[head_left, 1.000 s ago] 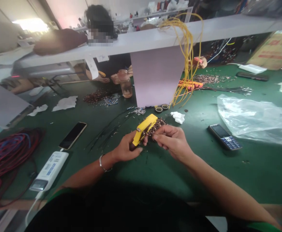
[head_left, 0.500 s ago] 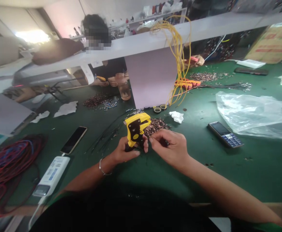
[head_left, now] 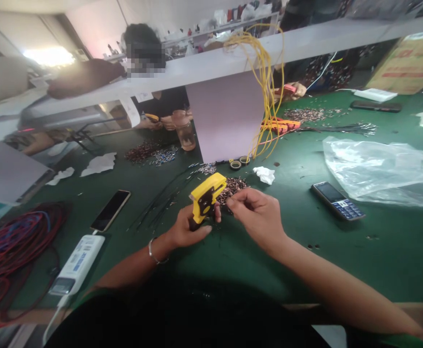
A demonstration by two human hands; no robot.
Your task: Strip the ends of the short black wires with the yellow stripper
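Observation:
A yellow and black wire tool (head_left: 207,199) stands upright in my left hand (head_left: 190,226), whose fingers wrap round its dark handles. Just to the right, my right hand (head_left: 260,212) is closed in a pinch of thumb and forefinger; anything between the fingertips is too small to make out. Behind the fingertips lies a pile of small copper-coloured pieces (head_left: 234,185), partly hidden by the tool and my right hand. Thin black wires (head_left: 160,199) spread over the green table to the left of the tool.
Left: a smartphone (head_left: 110,210), a white power strip (head_left: 79,263) and red wire coils (head_left: 13,251). Right: a keypad phone (head_left: 338,201), a clear plastic bag (head_left: 381,171) and crumpled tissue (head_left: 264,175). Yellow wires (head_left: 265,87) hang from the shelf (head_left: 211,60). Other people's hands work beyond.
The tool has tilted, with its head turned more level and slightly lower. My right hand's fingertips have moved slightly up, beside the copper-coloured pile.

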